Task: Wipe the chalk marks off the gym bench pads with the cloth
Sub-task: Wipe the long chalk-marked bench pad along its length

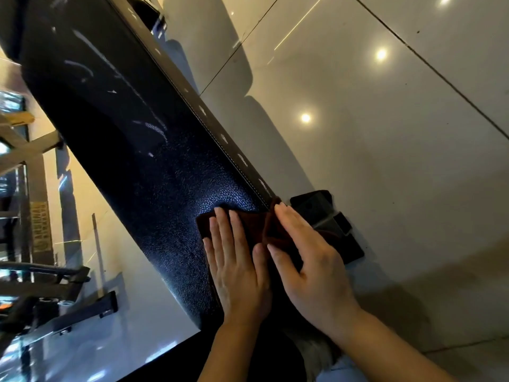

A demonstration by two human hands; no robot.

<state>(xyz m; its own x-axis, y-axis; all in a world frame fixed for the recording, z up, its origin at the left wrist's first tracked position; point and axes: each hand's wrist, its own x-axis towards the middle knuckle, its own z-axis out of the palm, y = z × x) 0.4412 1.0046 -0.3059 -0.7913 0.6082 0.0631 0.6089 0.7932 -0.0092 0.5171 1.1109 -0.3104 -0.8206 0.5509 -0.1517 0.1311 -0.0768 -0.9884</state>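
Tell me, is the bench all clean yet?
Not yet. The bench pad near the hands shows no chalk. Both hands, left hand and right hand, press the dark red cloth flat on it. White chalk marks farther up are left to wipe.

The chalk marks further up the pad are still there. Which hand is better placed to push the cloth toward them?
Probably the left hand: it presses flat on the dark red cloth over the bench pad, below the chalk marks. The right hand lies at the pad's stitched edge.
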